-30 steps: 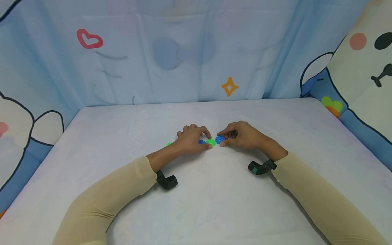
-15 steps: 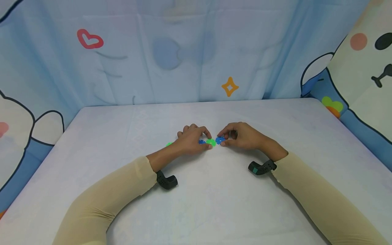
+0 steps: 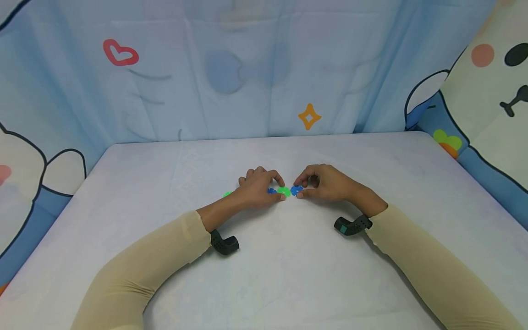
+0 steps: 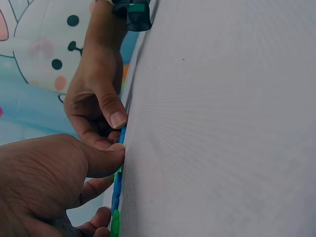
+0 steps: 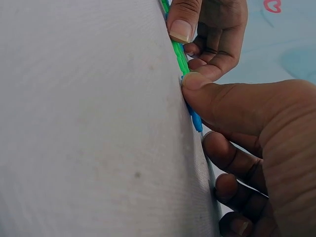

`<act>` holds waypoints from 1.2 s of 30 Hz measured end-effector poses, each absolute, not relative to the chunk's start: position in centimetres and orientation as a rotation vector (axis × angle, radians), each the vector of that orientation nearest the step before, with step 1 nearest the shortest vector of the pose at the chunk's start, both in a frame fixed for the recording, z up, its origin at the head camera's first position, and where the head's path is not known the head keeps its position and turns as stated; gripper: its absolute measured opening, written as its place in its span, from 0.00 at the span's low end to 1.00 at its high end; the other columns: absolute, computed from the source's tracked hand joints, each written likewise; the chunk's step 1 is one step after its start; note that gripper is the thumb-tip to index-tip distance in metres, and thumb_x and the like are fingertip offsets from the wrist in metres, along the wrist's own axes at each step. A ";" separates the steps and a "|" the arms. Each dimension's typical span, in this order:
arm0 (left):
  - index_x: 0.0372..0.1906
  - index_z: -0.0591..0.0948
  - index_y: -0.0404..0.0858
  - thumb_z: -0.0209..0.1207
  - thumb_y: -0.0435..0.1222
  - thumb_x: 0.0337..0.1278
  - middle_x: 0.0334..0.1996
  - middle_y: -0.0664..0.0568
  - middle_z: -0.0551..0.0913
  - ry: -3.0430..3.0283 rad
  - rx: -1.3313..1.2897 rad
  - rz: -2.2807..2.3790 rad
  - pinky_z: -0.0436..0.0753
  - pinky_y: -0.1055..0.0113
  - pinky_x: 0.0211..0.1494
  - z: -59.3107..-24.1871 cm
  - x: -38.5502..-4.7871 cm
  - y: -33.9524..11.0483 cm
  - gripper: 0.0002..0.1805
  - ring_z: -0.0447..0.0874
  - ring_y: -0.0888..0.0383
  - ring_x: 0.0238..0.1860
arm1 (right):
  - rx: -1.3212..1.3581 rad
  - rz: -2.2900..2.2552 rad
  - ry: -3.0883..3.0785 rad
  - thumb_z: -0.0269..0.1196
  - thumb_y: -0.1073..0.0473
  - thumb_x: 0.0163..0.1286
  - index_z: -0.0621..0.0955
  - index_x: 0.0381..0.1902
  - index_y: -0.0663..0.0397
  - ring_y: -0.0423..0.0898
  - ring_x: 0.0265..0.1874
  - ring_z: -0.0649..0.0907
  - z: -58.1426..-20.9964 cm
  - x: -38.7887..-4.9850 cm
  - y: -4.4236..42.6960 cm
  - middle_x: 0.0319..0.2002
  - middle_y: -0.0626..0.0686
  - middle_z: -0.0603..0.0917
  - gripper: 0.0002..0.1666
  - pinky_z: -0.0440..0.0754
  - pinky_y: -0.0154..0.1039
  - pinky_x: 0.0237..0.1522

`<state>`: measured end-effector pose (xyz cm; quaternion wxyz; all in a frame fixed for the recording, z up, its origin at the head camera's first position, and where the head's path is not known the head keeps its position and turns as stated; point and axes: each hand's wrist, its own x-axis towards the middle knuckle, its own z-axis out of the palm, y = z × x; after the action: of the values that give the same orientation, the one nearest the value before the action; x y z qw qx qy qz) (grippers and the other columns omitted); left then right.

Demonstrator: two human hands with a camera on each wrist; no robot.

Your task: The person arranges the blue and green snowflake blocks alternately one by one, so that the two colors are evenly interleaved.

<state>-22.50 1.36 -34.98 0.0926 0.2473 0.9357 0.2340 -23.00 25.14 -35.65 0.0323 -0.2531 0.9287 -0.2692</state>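
Observation:
Flat plastic connector discs with notched edges lie in a row across the middle of the table. My left hand (image 3: 257,190) pinches a green disc (image 3: 284,191) between thumb and forefinger. Its other fingers spread over the row, partly covering a blue disc (image 3: 272,190). Another green disc (image 3: 227,194) shows behind the left wrist. My right hand (image 3: 330,183) pinches a blue disc (image 3: 296,190) at the right end. In the right wrist view that blue disc (image 5: 194,117) meets the end of the green disc (image 5: 180,58); whether they interlock I cannot tell.
A white cloth covers the table (image 3: 284,270). Black wrist devices (image 3: 225,243) hang below both forearms. A light blue printed curtain (image 3: 255,68) stands along the back edge, with cartoon figures at both sides.
The right hand and its blue disc have shifted very slightly toward the front of the table. The left hand and the green disc stay in place.

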 end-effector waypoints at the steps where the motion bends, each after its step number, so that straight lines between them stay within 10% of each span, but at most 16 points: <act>1: 0.53 0.80 0.53 0.64 0.51 0.60 0.51 0.50 0.74 2.778 0.734 0.695 0.64 0.47 0.57 -35.0 -22.5 1.4 0.17 0.66 0.48 0.58 | -0.783 -0.832 2.858 0.74 0.50 0.57 0.86 0.43 0.48 0.43 0.30 0.75 -35.7 -23.0 25.1 0.34 0.46 0.82 0.16 0.73 0.34 0.33; 36: 0.63 0.73 0.53 0.60 0.55 0.62 0.60 0.49 0.71 2.999 1.002 0.367 0.66 0.52 0.54 -33.3 -16.8 -2.8 0.26 0.65 0.49 0.58 | -0.774 -0.828 2.832 0.62 0.46 0.70 0.85 0.49 0.48 0.42 0.30 0.75 -36.3 -23.5 27.7 0.34 0.45 0.83 0.17 0.72 0.34 0.33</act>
<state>-16.82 -2.78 -33.33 -0.0206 0.3148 0.9419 0.1152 -23.54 27.75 -36.27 0.0453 -0.2536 0.9275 -0.2711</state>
